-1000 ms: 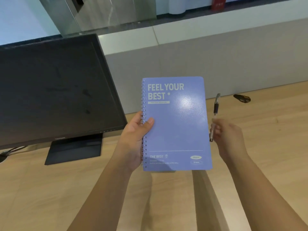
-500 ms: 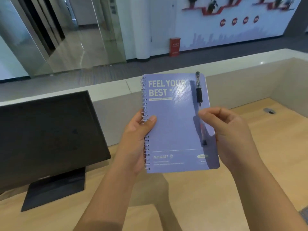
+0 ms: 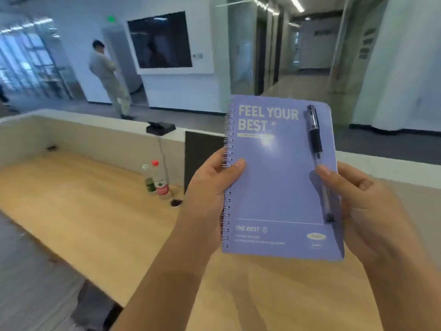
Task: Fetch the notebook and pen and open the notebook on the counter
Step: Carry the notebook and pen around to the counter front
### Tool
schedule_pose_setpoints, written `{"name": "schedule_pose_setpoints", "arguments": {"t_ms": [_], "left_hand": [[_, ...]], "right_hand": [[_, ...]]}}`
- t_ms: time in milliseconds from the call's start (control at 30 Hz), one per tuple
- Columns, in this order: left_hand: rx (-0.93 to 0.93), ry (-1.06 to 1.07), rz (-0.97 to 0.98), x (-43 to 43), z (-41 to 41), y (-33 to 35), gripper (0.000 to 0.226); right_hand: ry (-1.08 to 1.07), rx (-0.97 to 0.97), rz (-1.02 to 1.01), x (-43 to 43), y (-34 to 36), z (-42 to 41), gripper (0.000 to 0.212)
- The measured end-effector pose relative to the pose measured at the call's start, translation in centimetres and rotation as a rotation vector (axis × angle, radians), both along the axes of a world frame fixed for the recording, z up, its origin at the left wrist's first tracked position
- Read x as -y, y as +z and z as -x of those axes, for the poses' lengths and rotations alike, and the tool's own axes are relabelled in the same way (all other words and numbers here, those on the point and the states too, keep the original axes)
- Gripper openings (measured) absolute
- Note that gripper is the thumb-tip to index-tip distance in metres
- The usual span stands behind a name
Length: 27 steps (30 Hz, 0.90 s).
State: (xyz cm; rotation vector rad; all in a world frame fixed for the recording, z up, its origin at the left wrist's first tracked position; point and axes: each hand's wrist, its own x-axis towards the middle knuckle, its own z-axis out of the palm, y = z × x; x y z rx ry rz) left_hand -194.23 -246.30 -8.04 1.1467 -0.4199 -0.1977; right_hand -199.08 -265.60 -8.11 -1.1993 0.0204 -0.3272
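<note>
A closed purple spiral notebook [image 3: 274,177] with "FEEL YOUR BEST" on its cover is held upright in the air above the wooden counter [image 3: 83,223]. My left hand [image 3: 212,187] grips its spiral edge, thumb on the cover. My right hand [image 3: 360,201] holds the right edge and pins a black pen [image 3: 316,144] flat against the cover with the thumb. The pen runs lengthwise down the cover's right side.
Two bottles [image 3: 157,180] stand on the counter beside a dark monitor edge [image 3: 202,154]. A small dark object [image 3: 176,203] lies near them. A black device [image 3: 160,127] sits on the counter's raised ledge. A person [image 3: 109,75] stands in the hall beyond.
The view has swung left, away from the monitor toward the open hall. The pen went from free in my right hand to pressed against the notebook cover, and both hands now hold the notebook.
</note>
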Motion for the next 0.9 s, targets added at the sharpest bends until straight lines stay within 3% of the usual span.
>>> {"name": "schedule_pose_setpoints", "arguments": {"t_ms": [167, 267, 467, 700, 900], "left_hand": [[0.019, 0.467, -0.015, -14.3, 4.2, -0.2, 0.025], [-0.003, 0.719, -0.040, -22.1, 7.0, -0.1, 0.028], [0.039, 1.039, -0.026, -36.7, 11.1, 0.7, 0.030], [0.080, 1.132, 0.096, -53.7, 9.8, 1.1, 0.029], [0.029, 1.119, 0.125, -65.0, 3.1, 1.5, 0.028]], "right_hand": [[0.431, 0.013, 0.025, -13.7, 0.1, -3.7, 0.020], [0.635, 0.008, -0.007, -22.7, 0.4, -4.5, 0.027], [0.889, 0.066, 0.043, -40.7, 1.1, -5.2, 0.020], [1.054, 0.129, 0.080, -58.9, 2.4, -8.3, 0.014], [1.041, 0.101, 0.079, -70.3, 2.8, -15.0, 0.010]]}}
